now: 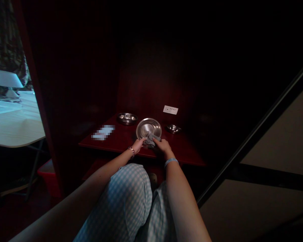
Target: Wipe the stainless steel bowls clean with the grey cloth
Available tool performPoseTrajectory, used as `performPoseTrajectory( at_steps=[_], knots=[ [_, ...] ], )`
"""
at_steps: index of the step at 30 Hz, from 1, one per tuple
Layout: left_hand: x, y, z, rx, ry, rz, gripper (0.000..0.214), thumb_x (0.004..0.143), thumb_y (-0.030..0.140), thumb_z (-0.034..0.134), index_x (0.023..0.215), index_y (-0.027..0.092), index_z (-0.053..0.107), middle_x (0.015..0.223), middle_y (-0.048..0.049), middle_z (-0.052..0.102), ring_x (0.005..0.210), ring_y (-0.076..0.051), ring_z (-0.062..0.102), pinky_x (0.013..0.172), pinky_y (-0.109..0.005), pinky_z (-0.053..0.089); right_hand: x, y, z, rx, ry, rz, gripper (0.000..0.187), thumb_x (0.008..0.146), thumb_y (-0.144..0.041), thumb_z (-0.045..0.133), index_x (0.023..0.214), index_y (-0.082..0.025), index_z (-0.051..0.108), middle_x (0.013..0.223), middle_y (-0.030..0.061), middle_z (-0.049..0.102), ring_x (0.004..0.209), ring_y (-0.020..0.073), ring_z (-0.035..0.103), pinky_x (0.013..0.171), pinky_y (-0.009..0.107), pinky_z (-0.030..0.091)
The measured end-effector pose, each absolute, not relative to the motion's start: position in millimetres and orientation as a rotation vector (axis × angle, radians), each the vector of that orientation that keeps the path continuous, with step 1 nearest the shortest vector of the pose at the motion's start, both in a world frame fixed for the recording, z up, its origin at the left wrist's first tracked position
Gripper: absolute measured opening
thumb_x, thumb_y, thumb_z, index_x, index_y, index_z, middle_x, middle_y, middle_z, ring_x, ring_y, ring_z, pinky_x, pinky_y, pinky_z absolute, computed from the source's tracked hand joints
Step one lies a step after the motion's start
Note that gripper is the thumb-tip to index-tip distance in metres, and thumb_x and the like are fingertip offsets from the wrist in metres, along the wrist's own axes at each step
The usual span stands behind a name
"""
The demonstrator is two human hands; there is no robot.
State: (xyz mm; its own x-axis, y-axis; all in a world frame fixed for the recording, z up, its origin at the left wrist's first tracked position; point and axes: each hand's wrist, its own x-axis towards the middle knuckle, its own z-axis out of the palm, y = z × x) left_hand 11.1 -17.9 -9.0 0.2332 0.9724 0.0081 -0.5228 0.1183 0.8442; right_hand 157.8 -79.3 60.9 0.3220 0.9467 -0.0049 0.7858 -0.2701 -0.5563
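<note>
A shiny metal bowl [148,125] is tilted up over the dark red shelf, its inside facing me. Its lower left rim is gripped by my left hand [138,145], which wears a bracelet. My right hand [163,146], with a light blue band at the wrist, is closed on a crumpled grey cloth [149,139] pressed against the bowl's lower edge. To the left sits another metal bowl [127,118], and a smaller metal bowl [173,128] rests to the right. Some fingertips are hidden behind the bowl rim and the cloth.
The dark red shelf [111,144] has a blurred pale item [103,132] at its left. A white power socket [170,110] is on the back wall. Left of the side panel are a pale table [17,129], a white lamp [8,79] and a red bin [50,176].
</note>
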Motion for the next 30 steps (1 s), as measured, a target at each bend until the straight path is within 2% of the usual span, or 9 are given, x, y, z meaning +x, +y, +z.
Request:
performPoseTrajectory(
  at_steps=[3, 7, 17, 21, 25, 27, 30],
  knots=[
    [12.2, -18.1, -9.2, 0.870, 0.673, 1.220, 0.015, 0.064, 0.021, 0.076, 0.075, 0.012, 0.071, 0.072, -0.0069, 0.074, 0.068, -0.018, 0.068, 0.072, -0.031, 0.056, 157.1, -84.2, 67.7, -2.180, -1.491, 0.424, 0.072, 0.086, -0.067, 0.049, 0.121, -0.007, 0.067, 0.125, 0.0251, 0.064, 0.118, 0.0356, 0.062, 0.093, 0.039, 0.048],
    [13.0, -19.4, -7.9, 0.877, 0.696, 1.220, 0.011, 0.065, 0.017, 0.074, 0.074, 0.012, 0.070, 0.072, -0.0073, 0.074, 0.065, -0.018, 0.068, 0.072, -0.031, 0.055, 156.4, -88.5, 72.8, -2.193, -1.408, 0.389, 0.070, 0.086, -0.064, 0.051, 0.123, -0.007, 0.065, 0.124, 0.0252, 0.064, 0.119, 0.0357, 0.061, 0.094, 0.040, 0.048],
    [11.8, -25.0, -2.2, 1.001, 0.782, 1.123, 0.008, 0.065, 0.018, 0.068, 0.072, 0.013, 0.068, 0.060, -0.0065, 0.071, 0.063, -0.020, 0.068, 0.066, -0.030, 0.054, 148.2, -97.6, 83.5, -2.147, -1.195, 0.151, 0.049, 0.088, -0.053, 0.055, 0.122, -0.020, 0.067, 0.117, 0.0166, 0.070, 0.112, 0.0317, 0.065, 0.090, 0.040, 0.051],
    [11.5, -28.7, 0.7, 1.020, 0.775, 1.132, 0.004, 0.067, 0.017, 0.066, 0.067, 0.014, 0.067, 0.057, -0.0045, 0.069, 0.056, -0.016, 0.064, 0.057, -0.025, 0.051, 144.6, -98.7, 84.2, -2.110, -1.162, 0.059, 0.046, 0.089, -0.052, 0.055, 0.122, -0.023, 0.066, 0.115, 0.0139, 0.071, 0.108, 0.0299, 0.066, 0.089, 0.039, 0.051],
    [10.3, -32.4, 4.0, 1.032, 0.749, 1.121, 0.009, 0.070, 0.020, 0.068, 0.063, 0.014, 0.065, 0.057, -0.0046, 0.069, 0.056, -0.015, 0.064, 0.053, -0.022, 0.050, 144.1, -97.5, 83.8, -2.092, -1.141, 0.065, 0.044, 0.090, -0.051, 0.055, 0.121, -0.023, 0.066, 0.114, 0.0131, 0.071, 0.108, 0.0289, 0.067, 0.089, 0.038, 0.051],
    [9.1, -34.6, 5.7, 1.035, 0.742, 1.126, 0.012, 0.073, 0.024, 0.069, 0.068, 0.013, 0.067, 0.063, -0.0066, 0.071, 0.061, -0.017, 0.066, 0.054, -0.023, 0.051, 144.7, -96.5, 84.3, -2.081, -1.119, 0.104, 0.043, 0.089, -0.050, 0.055, 0.120, -0.022, 0.067, 0.115, 0.0132, 0.070, 0.107, 0.0284, 0.067, 0.089, 0.037, 0.051],
    [6.6, -37.9, 7.9, 1.049, 0.722, 1.154, 0.023, 0.077, 0.031, 0.070, 0.088, 0.011, 0.070, 0.081, -0.0102, 0.075, 0.072, -0.019, 0.070, 0.056, -0.023, 0.052, 146.8, -93.3, 83.8, -2.057, -1.077, 0.171, 0.042, 0.089, -0.050, 0.056, 0.118, -0.021, 0.068, 0.115, 0.0138, 0.071, 0.107, 0.0281, 0.067, 0.088, 0.037, 0.052]
  ],
)
